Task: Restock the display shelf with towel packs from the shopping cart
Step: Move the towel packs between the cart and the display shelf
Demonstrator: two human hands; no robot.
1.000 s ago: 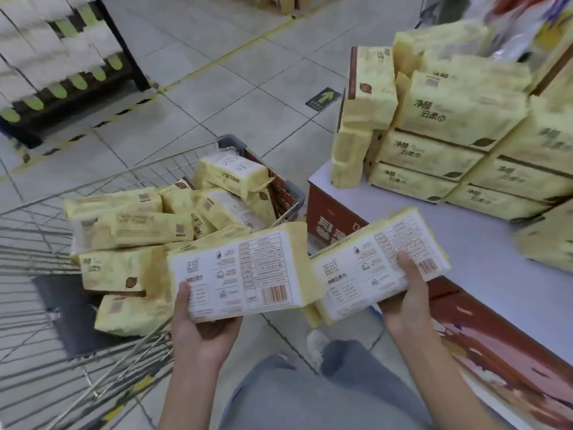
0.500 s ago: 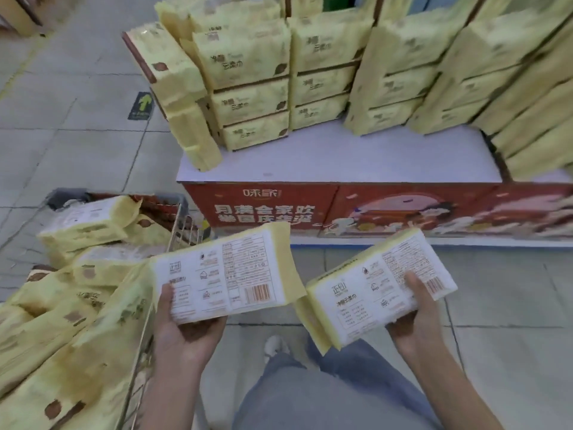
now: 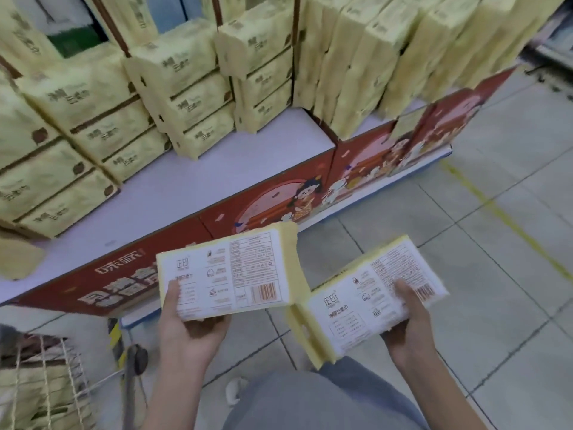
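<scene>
Packs of yellow-wrapped towels, the stacked packs (image 3: 186, 97), crowd the far and left parts of the display shelf (image 3: 201, 181) in the head view, the only view there is. A bare strip of white shelf top is left open along the near edge above the red front panel (image 3: 263, 206). That strip looks like the likely spot for new stock. The left hand (image 3: 189, 330) grips the left pack (image 3: 229, 271) from below at its near-left corner, thumb (image 3: 172, 293) pressed on the printed white label, fingers hidden beneath. The right hand (image 3: 409, 324) grips the right pack (image 3: 366, 299) the same way at its near-right end, thumb across the label close to the barcode. Both packs are carried flat with the label side up, probably because a pack of this kind sits easily across a palm and can be slid onto the shelf without regripping. Each pack reaches away from its hand toward the shelf; the left pack overlaps the shelf's front edge in the picture, while the right pack hangs over the tiled floor (image 3: 465, 212), lower and tilted. The shopping cart (image 3: 46, 367) shows at near left, more yellow packs visible through its wire.
</scene>
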